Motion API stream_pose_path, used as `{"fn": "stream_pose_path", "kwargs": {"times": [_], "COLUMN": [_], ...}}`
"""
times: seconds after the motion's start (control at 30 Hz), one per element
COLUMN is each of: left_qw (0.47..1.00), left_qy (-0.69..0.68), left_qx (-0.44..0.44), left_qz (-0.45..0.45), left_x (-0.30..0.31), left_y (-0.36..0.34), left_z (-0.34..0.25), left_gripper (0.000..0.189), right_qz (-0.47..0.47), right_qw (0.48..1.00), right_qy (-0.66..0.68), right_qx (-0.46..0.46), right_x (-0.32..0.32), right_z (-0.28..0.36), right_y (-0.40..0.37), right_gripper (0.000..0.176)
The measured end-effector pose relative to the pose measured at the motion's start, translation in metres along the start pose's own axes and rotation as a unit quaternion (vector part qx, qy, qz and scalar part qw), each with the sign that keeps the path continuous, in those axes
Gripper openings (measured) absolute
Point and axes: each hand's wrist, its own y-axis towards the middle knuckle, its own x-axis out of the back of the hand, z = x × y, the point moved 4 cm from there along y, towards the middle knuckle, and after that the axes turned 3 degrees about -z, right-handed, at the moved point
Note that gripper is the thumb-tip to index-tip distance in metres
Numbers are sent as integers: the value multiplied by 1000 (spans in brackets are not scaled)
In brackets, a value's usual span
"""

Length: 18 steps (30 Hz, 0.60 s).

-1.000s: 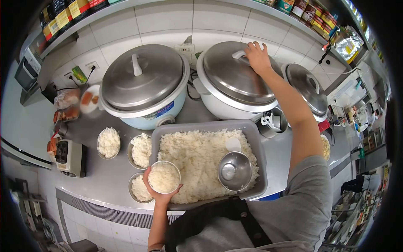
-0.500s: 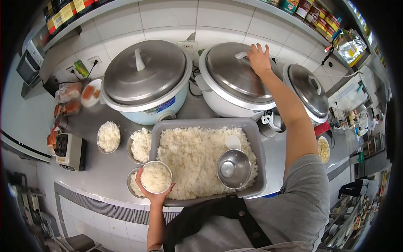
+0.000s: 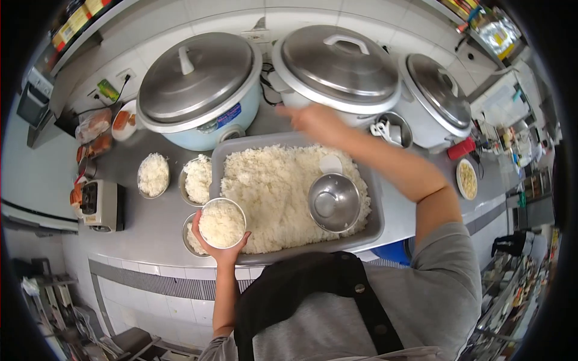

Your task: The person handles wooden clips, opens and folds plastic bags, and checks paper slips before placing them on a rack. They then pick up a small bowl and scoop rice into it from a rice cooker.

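Observation:
My left hand (image 3: 225, 251) is wrapped round a metal bowl of rice (image 3: 222, 223), held up over the near left corner of a grey tub (image 3: 376, 222). Cooked white rice (image 3: 271, 192) fills the tub. My right hand (image 3: 316, 125), a little blurred, hovers over the tub's far rim with fingers reaching left and nothing visible in them. An empty steel bowl (image 3: 335, 203) lies on the rice at the right. Behind it is a white rice paddle (image 3: 330, 163), partly hidden. Beside the tub stand more bowls of rice (image 3: 153, 175), one partly behind the held bowl.
Along the wall stand a blue rice cooker (image 3: 198, 129), a white rice cooker (image 3: 340, 72) and a smaller cooker (image 3: 436, 99), all lidded. A metal pot with white-handled utensils (image 3: 394, 129) sits behind the tub. A beige appliance (image 3: 101, 206) stands left; an oval dish (image 3: 466, 179) lies right.
My right hand has let go of the middle cooker's lid handle and moved down and left, over the tub's far rim. The left hand still holds the rice bowl. The view has shifted.

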Motion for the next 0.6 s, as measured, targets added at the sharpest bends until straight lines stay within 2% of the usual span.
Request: {"fn": "stream_pose_path", "kwargs": {"times": [0.03,0.1,0.2,0.3,0.5,0.6], "left_qw": [1000,1000,999,996,995,995], "left_qy": [-3,-11,-3,-62,-62,-24], "left_qx": [-3,-12,-26,6,-3,-37], "left_qz": [7,17,46,69,82,90], "left_x": [-2,-4,-9,-19,-32,-36], "left_y": [-2,-6,-14,-24,-41,-49], "left_z": [-2,-7,-12,-14,-19,-23], "left_gripper": [124,123,123,124,124,123], "right_qz": [-7,-41,87,111,17,31], "right_qw": [998,997,996,988,998,996], "right_qy": [-58,17,-27,-111,-43,-55], "right_qx": [16,61,16,-7,-51,-58], "right_x": [-20,-66,-107,-116,-91,-88], "right_z": [23,36,41,48,40,38], "right_y": [-24,-59,-81,-101,-108,-112], "right_gripper": [47,44,35,28,41,46]}}
